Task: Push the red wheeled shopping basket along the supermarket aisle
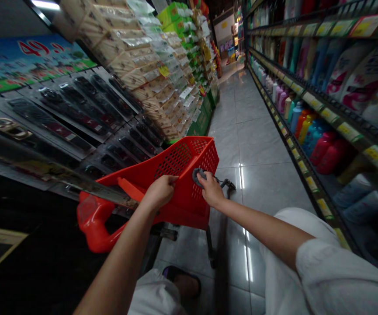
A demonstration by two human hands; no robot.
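Left hand (pixel 160 191) with fingers curled over the rim of a red plastic shopping basket (pixel 175 159), right hand (pixel 211 189) closed on a grey grip (pixel 198 176), both mid-way down a tiled aisle (pixel 251 140).

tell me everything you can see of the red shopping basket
The red shopping basket looks like glossy moulded plastic, with perforated walls and a looped handle at one end. It sits on a dark metal frame above the tiled aisle floor. The left hand grips its rim, and the right hand holds a grey round fitting on its wall.

Supermarket aisle (pixel 237 109), seemingly, bottle shelves (pixel 320 109), price strips (pixel 349 131) (tiled floor (pixel 257 140))
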